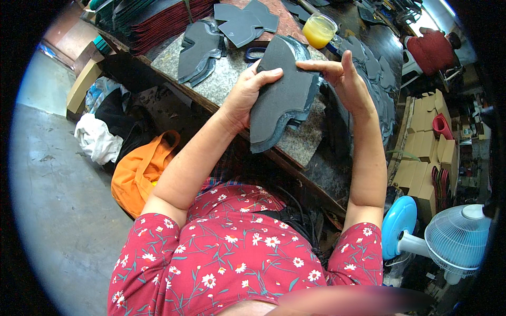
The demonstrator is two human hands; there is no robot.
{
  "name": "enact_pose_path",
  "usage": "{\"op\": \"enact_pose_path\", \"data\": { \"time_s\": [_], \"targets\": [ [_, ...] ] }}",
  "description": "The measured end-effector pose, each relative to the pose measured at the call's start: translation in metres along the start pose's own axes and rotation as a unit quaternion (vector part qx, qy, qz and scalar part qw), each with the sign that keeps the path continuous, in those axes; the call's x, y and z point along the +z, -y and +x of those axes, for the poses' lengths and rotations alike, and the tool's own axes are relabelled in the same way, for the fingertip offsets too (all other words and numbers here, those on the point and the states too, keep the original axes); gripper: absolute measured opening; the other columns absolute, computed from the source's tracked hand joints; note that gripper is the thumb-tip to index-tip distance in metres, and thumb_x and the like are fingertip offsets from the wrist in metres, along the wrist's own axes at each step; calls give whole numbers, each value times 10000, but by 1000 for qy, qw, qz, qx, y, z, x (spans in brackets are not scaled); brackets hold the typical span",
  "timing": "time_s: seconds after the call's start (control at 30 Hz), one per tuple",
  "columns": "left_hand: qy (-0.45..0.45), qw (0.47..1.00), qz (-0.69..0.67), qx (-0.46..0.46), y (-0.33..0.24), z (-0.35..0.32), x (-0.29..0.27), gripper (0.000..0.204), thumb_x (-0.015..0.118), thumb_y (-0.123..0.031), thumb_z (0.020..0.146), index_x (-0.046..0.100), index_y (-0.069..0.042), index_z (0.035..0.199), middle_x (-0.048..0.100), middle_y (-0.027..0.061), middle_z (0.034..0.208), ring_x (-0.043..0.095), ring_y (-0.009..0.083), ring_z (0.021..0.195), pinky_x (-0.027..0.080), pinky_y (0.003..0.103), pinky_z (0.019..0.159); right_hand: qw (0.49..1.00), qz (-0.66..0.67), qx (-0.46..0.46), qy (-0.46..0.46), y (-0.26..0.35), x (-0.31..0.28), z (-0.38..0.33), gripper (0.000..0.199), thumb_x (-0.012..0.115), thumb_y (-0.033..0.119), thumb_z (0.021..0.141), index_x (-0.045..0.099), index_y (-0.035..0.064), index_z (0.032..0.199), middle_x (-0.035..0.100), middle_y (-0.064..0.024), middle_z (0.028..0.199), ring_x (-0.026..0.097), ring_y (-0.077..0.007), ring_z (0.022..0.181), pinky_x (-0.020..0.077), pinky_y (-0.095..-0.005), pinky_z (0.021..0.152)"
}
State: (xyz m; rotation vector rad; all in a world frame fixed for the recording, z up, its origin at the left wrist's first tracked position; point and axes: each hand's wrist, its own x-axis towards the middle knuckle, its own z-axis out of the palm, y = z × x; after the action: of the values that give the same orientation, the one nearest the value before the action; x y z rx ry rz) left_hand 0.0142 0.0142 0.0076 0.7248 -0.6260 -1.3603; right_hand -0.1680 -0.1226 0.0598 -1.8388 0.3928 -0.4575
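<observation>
My left hand (250, 95) grips a stack of dark grey, curved flat cut pieces (282, 89), with its thumb on the top face. The layers are fanned out along the right edge and look like padded sheet material. My right hand (350, 87) is at the far right side of this stack. One of its digits reaches the upper edge of the stack, while another points up, spread apart; it does not grip anything. Beyond my left hand, another pile of similar grey pieces (197, 52) lies on the speckled work board (221, 87).
More grey cutouts (247, 21) lie at the back, by a glass mug of yellow liquid (319, 30) and a blue-handled tool (255, 53). Grey pieces (371, 68) are heaped on the right. An orange bag (139, 176) sits at left, a blue fan (456, 239) at lower right.
</observation>
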Motion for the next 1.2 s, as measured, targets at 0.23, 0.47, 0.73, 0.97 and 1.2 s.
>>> {"op": "enact_pose_path", "data": {
  "time_s": [0.23, 0.47, 0.73, 0.97, 1.2],
  "targets": [
    [-3, 1000, 21, 2, 2, 2, 2, 444, 616, -197, 899, 497, -20, 1289, 642, 108, 1073, 669, 178, 872, 566, 295, 775, 989, -117, -86, -7, -1, 3, 1, 763, 205, 613, 1002, 704, 56, 1153, 689, -58, 1166, 596, -162, 901, 490, -291, 753],
    [0, 1000, -16, 7, 0, 2, -1, 409, 631, -181, 891, 494, -13, 1237, 635, 113, 1047, 669, 177, 875, 580, 314, 757, 996, 35, -27, 80, -12, -27, -5, 811, 211, 622, 992, 722, -6, 1025, 699, -156, 1059, 593, -215, 900, 443, -371, 919],
    [-12, 1000, 25, 14, 6, 7, 12, 425, 616, -252, 937, 491, -17, 1268, 618, 89, 1076, 611, 154, 946, 524, 303, 837, 955, -228, -113, -152, -13, -52, 9, 687, 268, 526, 1029, 733, 21, 997, 675, -116, 1054, 583, -250, 1009, 401, -375, 965],
    [19, 1000, 5, 6, 6, 7, 9, 510, 707, -130, 854, 474, -35, 1297, 593, 83, 1168, 591, 182, 1041, 498, 358, 920, 794, -575, 117, -161, -25, -101, 100, 735, 268, 739, 912, 721, 209, 1143, 609, -109, 1293, 504, -336, 1240, 391, -425, 1053],
    [122, 992, 28, -30, 9, 10, 3, 541, 758, -83, 790, 516, 5, 1264, 622, 98, 1177, 593, 186, 1086, 460, 343, 986, 746, -606, 234, -146, -17, -95, 123, 776, 225, 781, 882, 755, 242, 1057, 650, -157, 1209, 596, -364, 1148, 395, -489, 1030]
  ]
}}
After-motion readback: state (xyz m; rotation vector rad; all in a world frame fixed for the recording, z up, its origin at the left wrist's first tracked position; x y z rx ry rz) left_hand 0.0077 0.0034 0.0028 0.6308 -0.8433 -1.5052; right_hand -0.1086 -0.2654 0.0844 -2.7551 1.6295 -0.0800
